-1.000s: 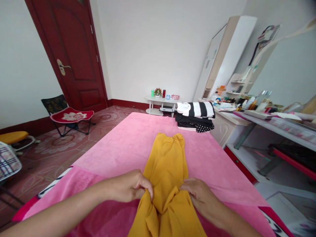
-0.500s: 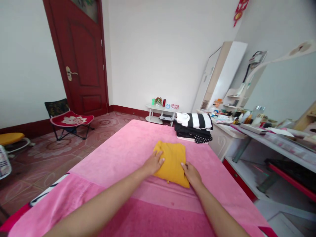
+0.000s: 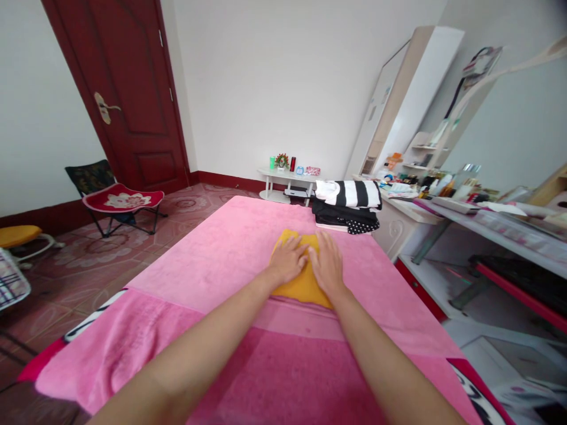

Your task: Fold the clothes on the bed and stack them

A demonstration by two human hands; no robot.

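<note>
Far left: red folding chair [image 3: 123,200], pale flower on the seat, stood in front of the dark red door [image 3: 133,112]. Pink blanket [image 3: 199,251] spread across the middle, lighter at the far part, deeper pink up close, rumpled at near left.

Left hand [image 3: 287,261]: palm down on the left part of the yellow cloth [image 3: 300,288]. Fingers extended, slightly spread, pressing on top rather than pinching; thumb pointed in toward the other hand.

Yellow cloth: lay on the pink blanket, about the middle of its width. Plain mustard yellow, matte. Folded into a compact, flattish, roughly four-sided packet. Near edge slanted down to the right; far left corner looked rounded. Hands covered much of the top, so I couldn't tell the layer count or garment type.

Right hand [image 3: 328,262]: lay flat along the right side of the cloth, hiding most of that edge. Fingers straight, pointing away from the wearer, unclenched; thumb close to the left one.

Farther right: folded clothes stack [image 3: 334,212] at the blanket's far end, black-and-white striped piece [image 3: 349,195] on top, black and polka-dot layers under it.
</note>
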